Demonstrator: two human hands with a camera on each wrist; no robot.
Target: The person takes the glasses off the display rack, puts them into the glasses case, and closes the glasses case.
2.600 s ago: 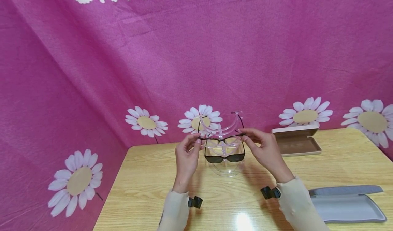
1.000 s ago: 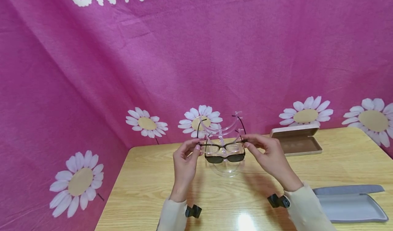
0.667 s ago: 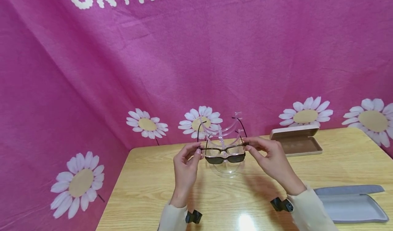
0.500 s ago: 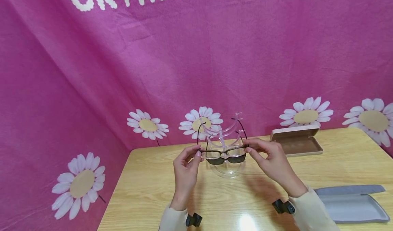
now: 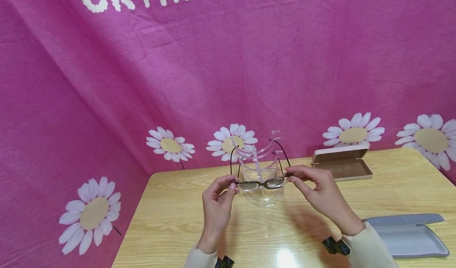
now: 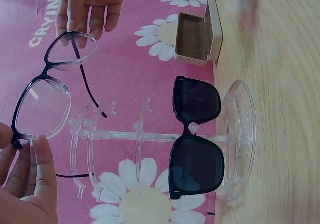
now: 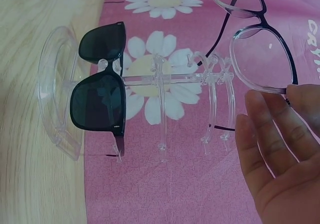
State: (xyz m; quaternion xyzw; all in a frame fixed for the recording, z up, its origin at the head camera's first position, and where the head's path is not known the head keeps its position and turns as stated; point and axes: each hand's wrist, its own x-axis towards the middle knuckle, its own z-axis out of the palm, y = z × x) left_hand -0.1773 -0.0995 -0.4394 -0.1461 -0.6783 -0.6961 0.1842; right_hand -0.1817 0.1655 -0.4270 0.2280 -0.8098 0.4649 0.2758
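Both hands hold a pair of eyeglasses with a dark upper rim and clear lower rim [image 5: 263, 184], one at each end of the front. My left hand [image 5: 216, 208] pinches the left hinge corner between thumb and fingers; my right hand [image 5: 322, 191] pinches the right one. The unfolded temples point back toward the upper arms of a clear display stand [image 6: 117, 134]. On the stand's lowest arm sits a pair of black sunglasses [image 6: 196, 159]. From the head view, the eyeglasses overlap these sunglasses and mostly hide them; the wrist views show the two pairs well apart.
The stand's round base [image 7: 50, 94] rests on a wooden table [image 5: 171, 220]. An open brown-lined case [image 5: 343, 167] lies at the back right, and an open grey case [image 5: 409, 240] nearer on the right. A pink daisy-printed cloth [image 5: 285, 62] hangs behind.
Both hands have drawn the eyeglasses down in the head view, away from the stand's upper arms, until their front covers the sunglasses. The right side now tilts slightly higher. Stand and cases stay put.
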